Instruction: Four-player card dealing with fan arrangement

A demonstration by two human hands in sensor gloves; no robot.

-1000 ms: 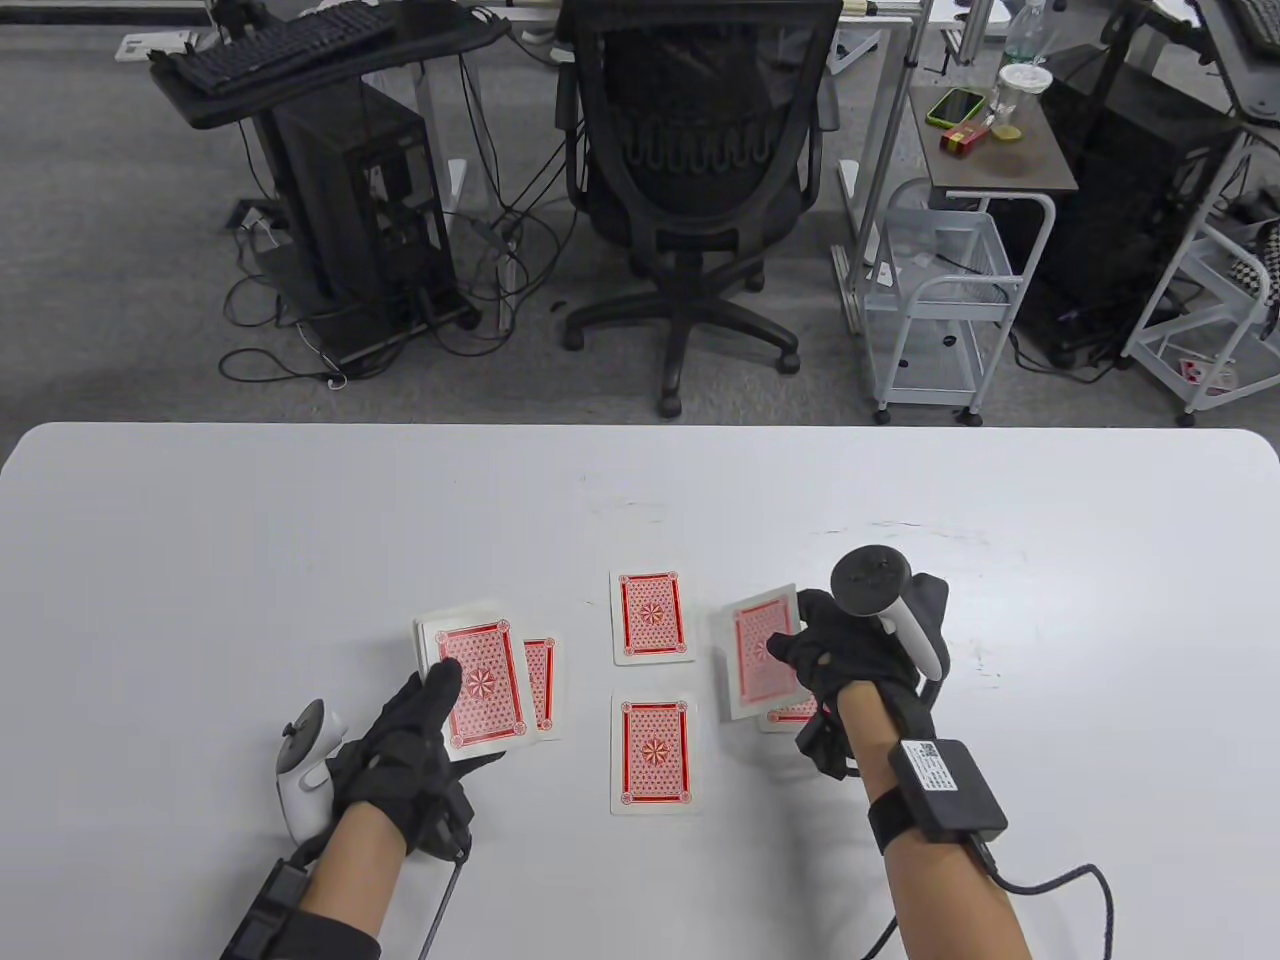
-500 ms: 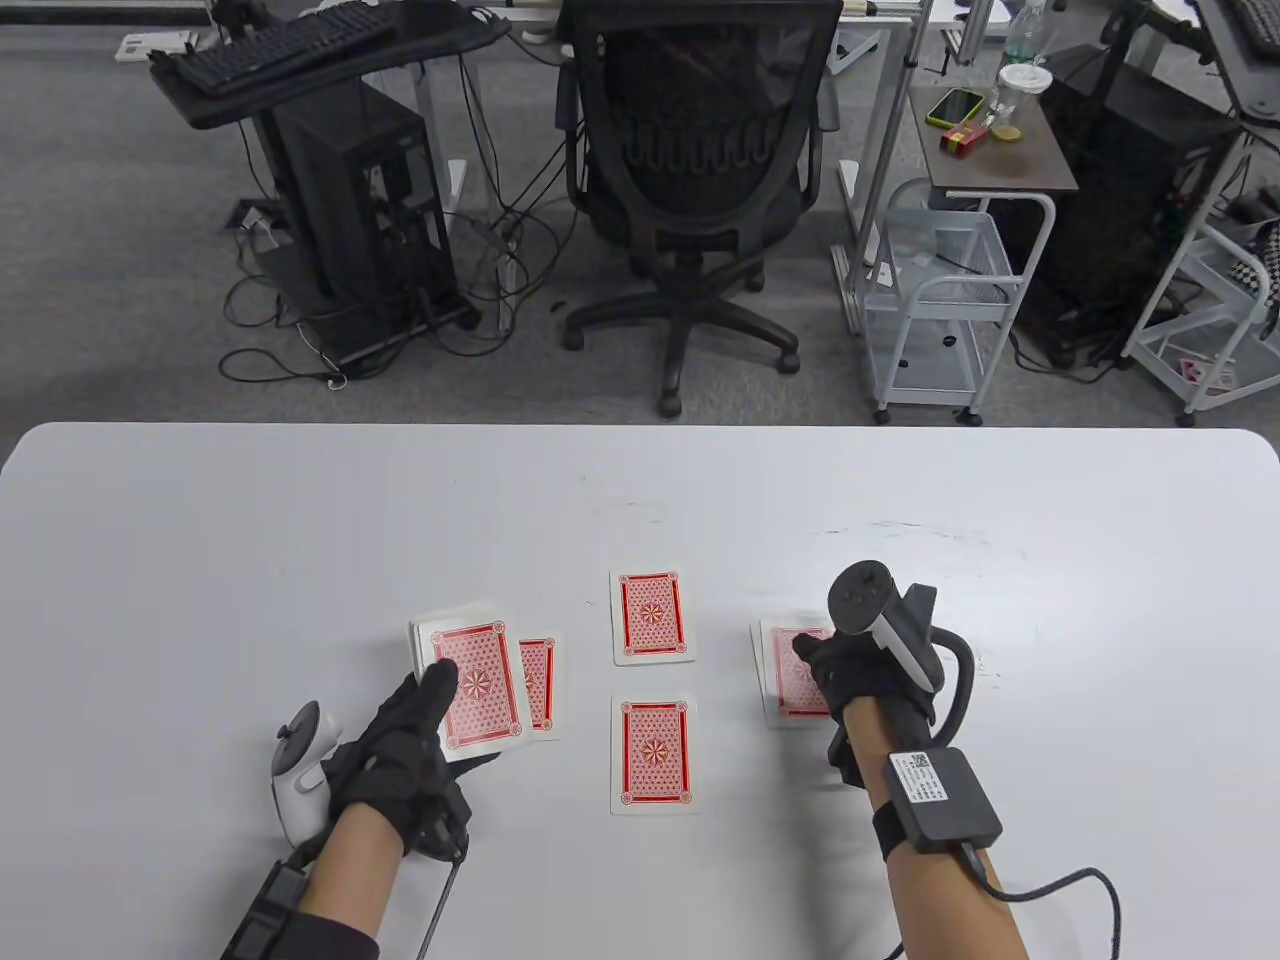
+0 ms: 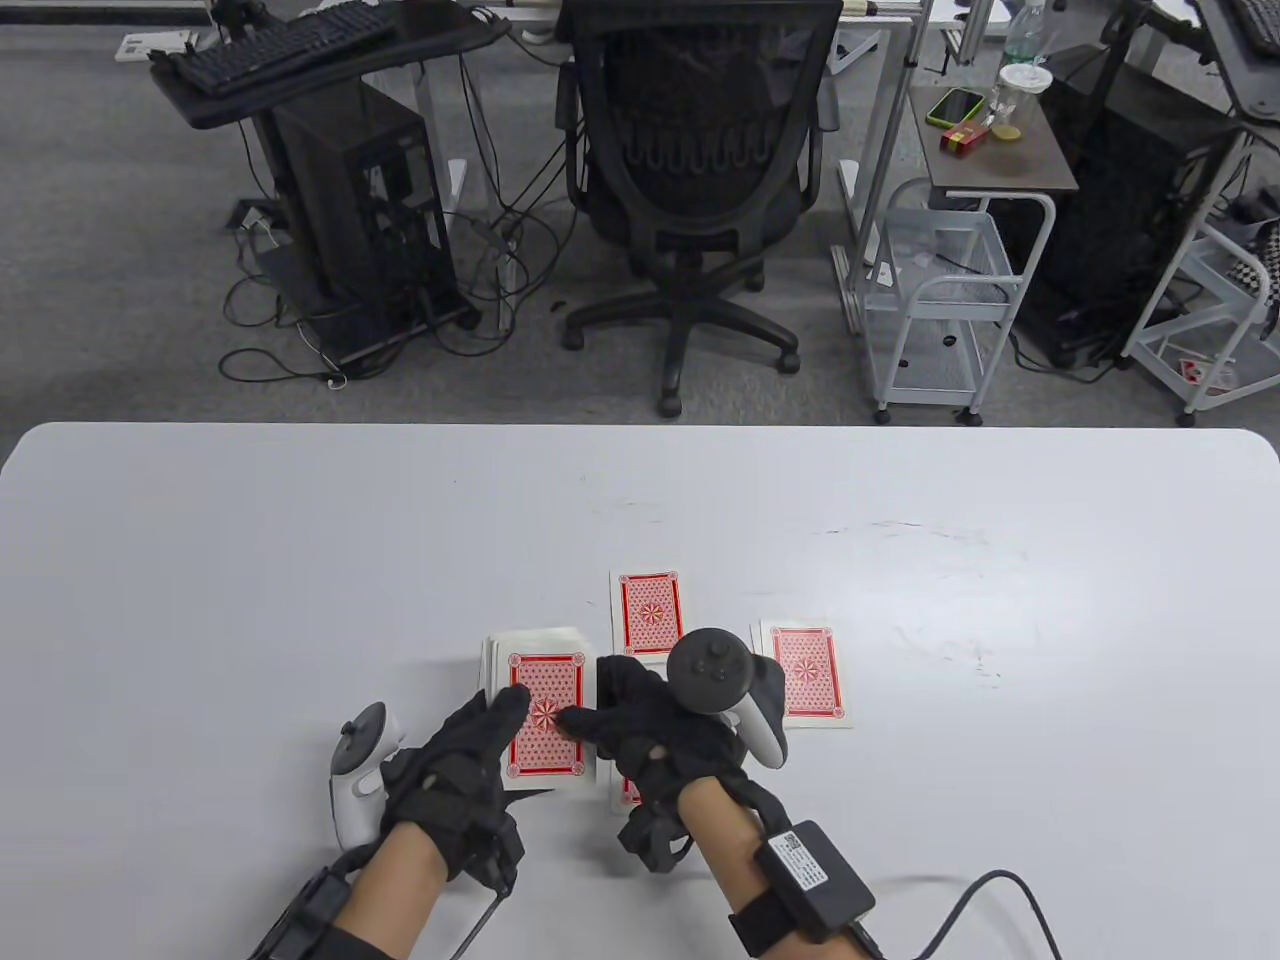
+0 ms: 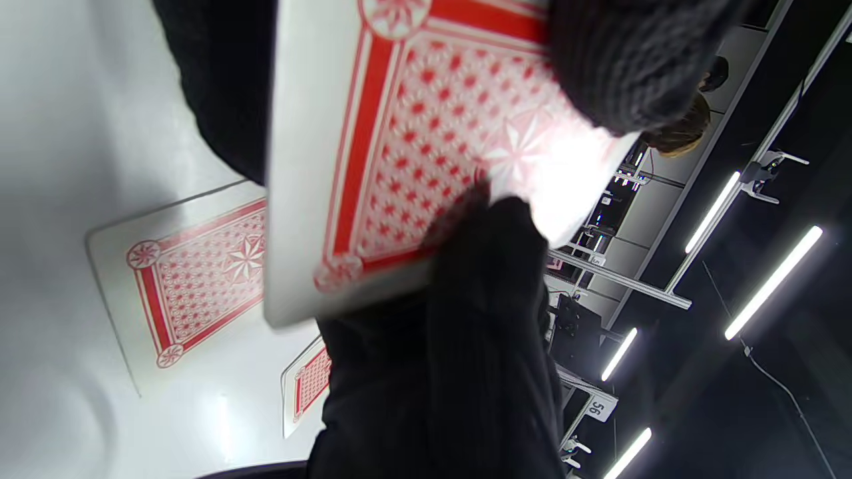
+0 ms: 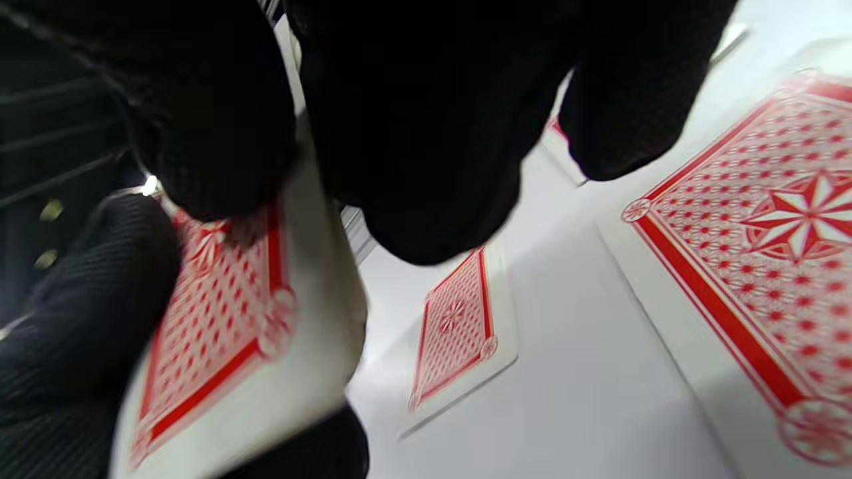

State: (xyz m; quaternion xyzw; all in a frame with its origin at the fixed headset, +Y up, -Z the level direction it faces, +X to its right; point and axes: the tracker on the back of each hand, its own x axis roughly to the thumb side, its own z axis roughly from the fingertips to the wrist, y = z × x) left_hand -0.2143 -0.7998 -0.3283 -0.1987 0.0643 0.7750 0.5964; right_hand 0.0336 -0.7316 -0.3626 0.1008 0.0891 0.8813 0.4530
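Table view: held the deck [image 3: 543,712] in the left hand [image 3: 455,775] near the table's [image 3: 200,560] front edge, long axis pointing away, right hand [image 3: 660,735] right beside it, fingertip on the top card.

Left wrist view: thumb pressed on deck [image 4: 426,140].

Right wrist view: fingers curled over deck's [image 5: 233,332] corner, not clearly pinching yet.

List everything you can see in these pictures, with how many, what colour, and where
deck: one, red-backed, near table centre, held by left hand.
dealt cards: far one; right spot, count unclear; near one mostly hidden under right hand.
table: one, white.
office chair: one, black, beyond table.
computer tower: one, black, back left.
keyboard: one, black, back left.
cart: one, white, back right.
phone: one, green, side table.
left hand: black glove, grips deck.
right hand: black glove, fingers on deck's top card.
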